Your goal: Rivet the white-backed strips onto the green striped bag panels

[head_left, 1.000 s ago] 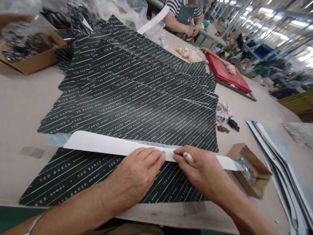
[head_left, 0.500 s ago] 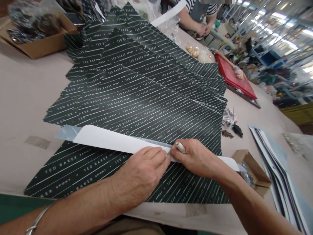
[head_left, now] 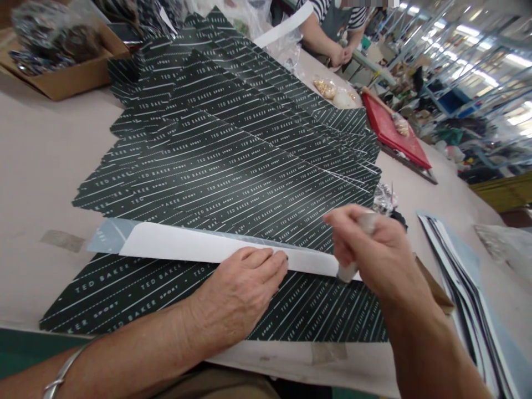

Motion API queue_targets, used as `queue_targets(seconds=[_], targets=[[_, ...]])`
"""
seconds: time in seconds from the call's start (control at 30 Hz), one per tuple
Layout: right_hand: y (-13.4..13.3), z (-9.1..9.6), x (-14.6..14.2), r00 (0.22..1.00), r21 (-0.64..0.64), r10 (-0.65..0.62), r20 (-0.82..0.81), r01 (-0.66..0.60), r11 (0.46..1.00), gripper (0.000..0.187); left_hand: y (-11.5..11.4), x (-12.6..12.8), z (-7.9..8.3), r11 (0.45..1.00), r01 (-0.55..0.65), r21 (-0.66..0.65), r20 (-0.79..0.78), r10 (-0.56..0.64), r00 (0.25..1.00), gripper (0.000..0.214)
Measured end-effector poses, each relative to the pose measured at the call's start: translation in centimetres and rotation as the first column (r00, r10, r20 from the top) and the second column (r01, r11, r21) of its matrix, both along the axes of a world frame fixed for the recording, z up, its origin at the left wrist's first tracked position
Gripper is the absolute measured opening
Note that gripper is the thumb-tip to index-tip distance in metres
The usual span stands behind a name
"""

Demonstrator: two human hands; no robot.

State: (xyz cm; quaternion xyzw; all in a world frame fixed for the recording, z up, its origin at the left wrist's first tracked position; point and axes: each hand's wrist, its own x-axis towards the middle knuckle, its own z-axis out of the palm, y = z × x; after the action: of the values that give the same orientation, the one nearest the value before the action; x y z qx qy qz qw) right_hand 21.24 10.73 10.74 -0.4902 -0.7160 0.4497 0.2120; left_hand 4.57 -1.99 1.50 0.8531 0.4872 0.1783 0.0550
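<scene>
left hand [head_left: 236,293] flat on white strip [head_left: 187,246] | right hand [head_left: 376,252] gripping pale tool [head_left: 347,271] beside it

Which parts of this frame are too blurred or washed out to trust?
Head view: the right hand and the pale tool it grips are smeared by motion blur. Head view: the left hand on the white strip and the printed dark sheets are sharp. Head view: the ceiling lights at upper right are blown out.
</scene>
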Motion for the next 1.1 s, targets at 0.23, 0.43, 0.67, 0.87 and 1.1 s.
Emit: queue_targets(seconds=[0.23,0.43,0.67,0.87,1.1], targets=[[-0.8,-3.3,1.3,0.422,-0.423,-0.522,-0.741,0.310,0.851,0.030,0.5,0.1,0.5,1.000,-0.018,-0.017,-0.021,0.018,1.000,0.033],[-0.5,-7.0,1.1,0.199,-0.633,-0.673,-0.713,0.230,0.739,0.031,0.7,-0.1,0.3,1.000,-0.017,0.009,0.026,0.017,1.000,0.029],[-0.4,-7.5,0.6,0.154,-0.679,-0.710,-0.687,0.213,0.703,0.030,0.7,-0.1,-0.3,0.999,-0.016,0.031,0.048,0.015,0.999,0.029],[-0.3,-8.0,0.8,0.209,-0.634,-0.666,-0.716,0.205,0.746,0.027,0.7,0.0,-0.4,0.999,-0.033,0.039,0.075,0.030,0.997,0.029],[-1.2,-6.6,-1.0,0.289,-0.447,-0.510,-0.810,0.260,0.856,0.026,0.6,-0.2,-0.7,0.998,-0.028,0.047,0.110,0.022,0.994,0.028]])
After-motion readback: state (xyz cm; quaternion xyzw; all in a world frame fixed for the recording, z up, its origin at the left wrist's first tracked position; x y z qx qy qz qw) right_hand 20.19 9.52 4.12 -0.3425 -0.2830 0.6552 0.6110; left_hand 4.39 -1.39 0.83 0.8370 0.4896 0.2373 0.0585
